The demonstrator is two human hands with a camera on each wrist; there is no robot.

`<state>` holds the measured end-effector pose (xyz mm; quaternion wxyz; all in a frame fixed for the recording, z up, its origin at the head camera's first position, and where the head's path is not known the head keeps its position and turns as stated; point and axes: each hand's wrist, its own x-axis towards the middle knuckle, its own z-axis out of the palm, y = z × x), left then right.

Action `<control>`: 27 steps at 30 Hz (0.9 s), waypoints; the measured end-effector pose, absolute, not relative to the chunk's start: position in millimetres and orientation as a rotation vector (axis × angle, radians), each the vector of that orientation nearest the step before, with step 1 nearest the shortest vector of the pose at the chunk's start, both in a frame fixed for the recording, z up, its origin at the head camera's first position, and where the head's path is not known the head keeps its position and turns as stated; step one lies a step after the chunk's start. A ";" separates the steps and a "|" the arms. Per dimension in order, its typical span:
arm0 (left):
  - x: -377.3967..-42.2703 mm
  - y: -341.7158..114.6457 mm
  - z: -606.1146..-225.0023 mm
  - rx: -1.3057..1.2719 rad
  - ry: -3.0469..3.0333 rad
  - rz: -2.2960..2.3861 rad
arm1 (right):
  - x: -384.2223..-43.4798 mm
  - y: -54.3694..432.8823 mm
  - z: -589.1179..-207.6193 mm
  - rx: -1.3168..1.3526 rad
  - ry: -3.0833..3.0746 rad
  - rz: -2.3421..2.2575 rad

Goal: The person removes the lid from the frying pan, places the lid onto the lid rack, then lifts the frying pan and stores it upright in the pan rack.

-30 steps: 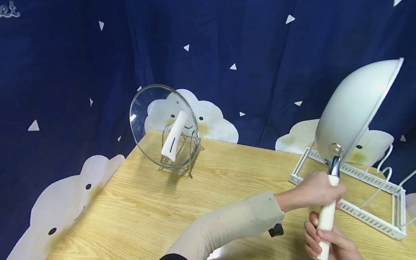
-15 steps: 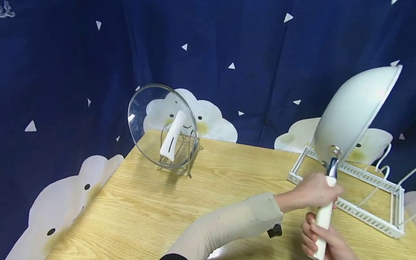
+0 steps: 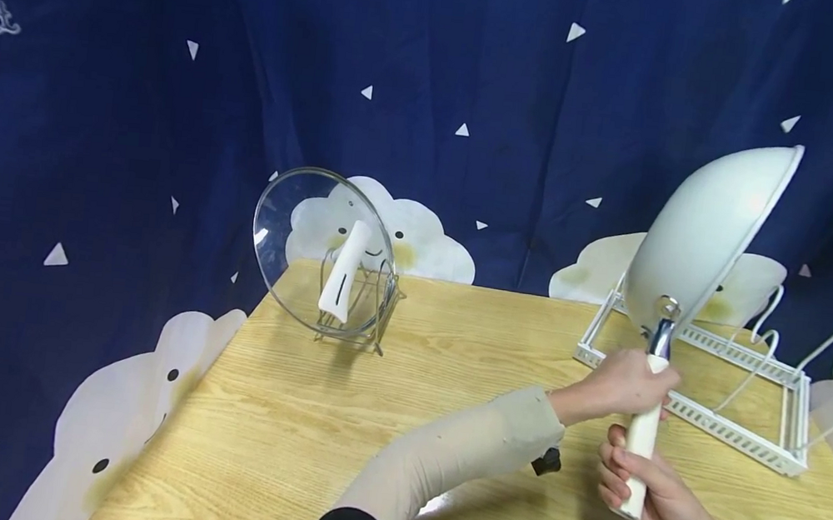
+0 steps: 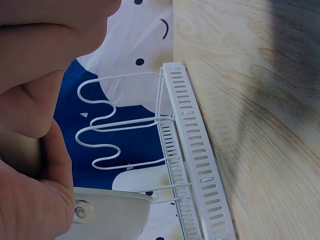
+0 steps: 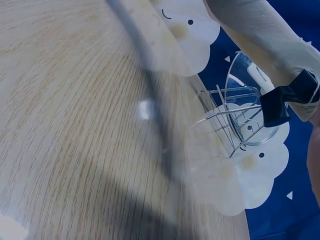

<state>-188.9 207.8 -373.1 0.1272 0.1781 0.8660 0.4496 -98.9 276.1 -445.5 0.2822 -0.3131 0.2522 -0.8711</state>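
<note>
A white wok [image 3: 706, 229] stands on edge at the right of the head view, its rounded outside toward the left and its long white handle [image 3: 644, 437] pointing down toward me. My left hand [image 3: 626, 382] grips the upper part of that handle, just below the chrome joint. Lower down, my right hand [image 3: 658, 492] curls its fingers and thumb round the handle's end. Behind and below the wok lies a white rack [image 3: 734, 437] with wavy wire dividers. In the left wrist view the wok's side [image 4: 112, 212] overlaps one end of the rack [image 4: 197, 150].
At the back left, a glass lid [image 3: 290, 239] with a white handle leans in a small wire stand [image 3: 380, 323]. A wooden table [image 3: 279, 439] bears everything. Behind it hangs a dark blue curtain [image 3: 436, 61] with cloud faces. My left forearm reaches across the table.
The wok has sunk a little, and its handle end has shifted slightly left. Both hands have kept their grip and moved with it. The lid and its stand have stayed put.
</note>
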 end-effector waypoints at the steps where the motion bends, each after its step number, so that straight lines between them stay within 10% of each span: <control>1: -189.3 207.7 -373.6 0.516 2.505 1.327 | -99.0 276.1 -445.5 -0.831 0.664 -2.334; 27: -196.2 209.0 -392.1 0.499 2.387 1.419 | -99.9 275.2 -455.3 -0.778 0.587 -2.353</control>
